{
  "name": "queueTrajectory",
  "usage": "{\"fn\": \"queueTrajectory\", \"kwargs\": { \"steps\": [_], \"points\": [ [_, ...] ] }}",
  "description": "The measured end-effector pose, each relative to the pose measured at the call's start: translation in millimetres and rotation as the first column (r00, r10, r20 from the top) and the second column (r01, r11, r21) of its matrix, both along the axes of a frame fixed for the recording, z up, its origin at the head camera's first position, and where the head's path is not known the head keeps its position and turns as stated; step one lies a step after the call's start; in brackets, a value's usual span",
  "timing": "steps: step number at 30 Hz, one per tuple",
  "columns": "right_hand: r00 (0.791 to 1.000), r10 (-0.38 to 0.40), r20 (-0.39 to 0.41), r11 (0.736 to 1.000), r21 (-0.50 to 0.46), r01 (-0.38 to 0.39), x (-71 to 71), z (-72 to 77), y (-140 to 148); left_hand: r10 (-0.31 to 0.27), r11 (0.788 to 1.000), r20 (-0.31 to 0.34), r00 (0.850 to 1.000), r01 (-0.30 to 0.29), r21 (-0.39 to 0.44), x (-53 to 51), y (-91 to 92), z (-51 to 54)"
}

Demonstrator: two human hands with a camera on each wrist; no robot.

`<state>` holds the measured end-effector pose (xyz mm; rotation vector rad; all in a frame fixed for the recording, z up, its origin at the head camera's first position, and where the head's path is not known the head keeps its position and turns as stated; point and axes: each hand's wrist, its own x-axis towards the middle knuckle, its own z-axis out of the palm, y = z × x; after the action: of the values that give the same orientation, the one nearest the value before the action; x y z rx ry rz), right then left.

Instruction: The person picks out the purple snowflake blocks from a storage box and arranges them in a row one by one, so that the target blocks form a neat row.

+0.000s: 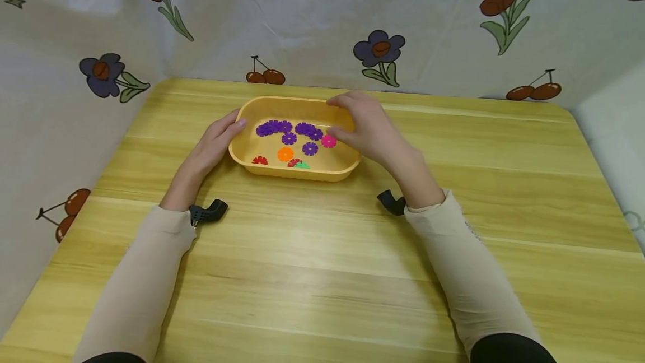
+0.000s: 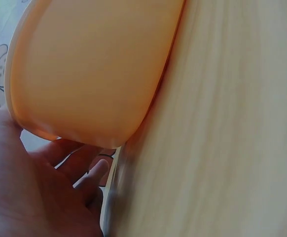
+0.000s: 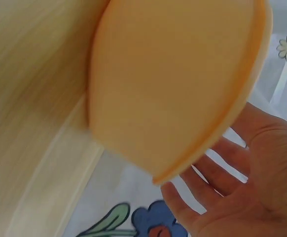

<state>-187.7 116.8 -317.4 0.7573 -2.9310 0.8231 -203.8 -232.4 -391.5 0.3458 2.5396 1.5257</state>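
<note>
A yellow plastic basin (image 1: 297, 173) stands on the table near its far edge. Inside lie several purple notched snowflake discs (image 1: 309, 149), mostly in clusters. An orange disc (image 1: 285, 154), a pink disc (image 1: 328, 140), red discs (image 1: 259, 160) and a green disc (image 1: 302, 165) lie among them. My left hand (image 1: 214, 142) holds the basin's left end, thumb over the rim, fingers (image 2: 74, 163) along the outer wall. Over the right end reaches my right hand (image 1: 370, 128), fingers spread and loosely bent, thumb above the pink disc. The rim hides some of its fingertips in the right wrist view.
The wooden table (image 1: 302, 273) extends on all sides of the basin. A white cloth (image 1: 312, 21) printed with flowers and cherries hangs behind it. Black wrist mounts (image 1: 209, 212) jut inward from both forearms over the table.
</note>
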Motion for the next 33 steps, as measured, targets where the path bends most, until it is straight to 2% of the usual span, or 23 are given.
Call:
{"fn": "queueTrajectory", "kwargs": {
  "steps": [7, 14, 20, 27, 33],
  "points": [
    [0.992, 0.107, 0.068, 0.992, 0.067, -0.111, -2.8, -3.3, -28.8, 0.007, 1.000, -0.032, 0.999, -0.006, 0.017, -0.4, 0.7, -1.7],
    [0.986, 0.116, 0.123, 0.987, 0.094, -0.128, -3.4, -12.7, -44.4, 0.013, 1.000, -0.070, 0.997, -0.011, 0.029, -2.2, 2.9, -3.4],
    [0.986, 0.112, 0.124, 0.983, 0.134, -0.129, -3.3, -22.0, -49.6, 0.011, 0.999, -0.097, 0.995, -0.006, 0.048, -2.4, 2.9, -4.8],
    [0.987, 0.132, 0.093, 0.974, 0.174, -0.147, -3.3, -28.7, -51.7, -0.039, 0.984, -0.115, 0.993, 0.058, 0.170, -4.5, 2.3, -6.8],
    [0.987, 0.146, 0.074, 0.970, 0.184, -0.157, -4.0, -28.4, -52.6, -0.036, 0.987, -0.162, 0.986, 0.061, 0.150, -6.7, 3.5, -6.5]
  ]
}}
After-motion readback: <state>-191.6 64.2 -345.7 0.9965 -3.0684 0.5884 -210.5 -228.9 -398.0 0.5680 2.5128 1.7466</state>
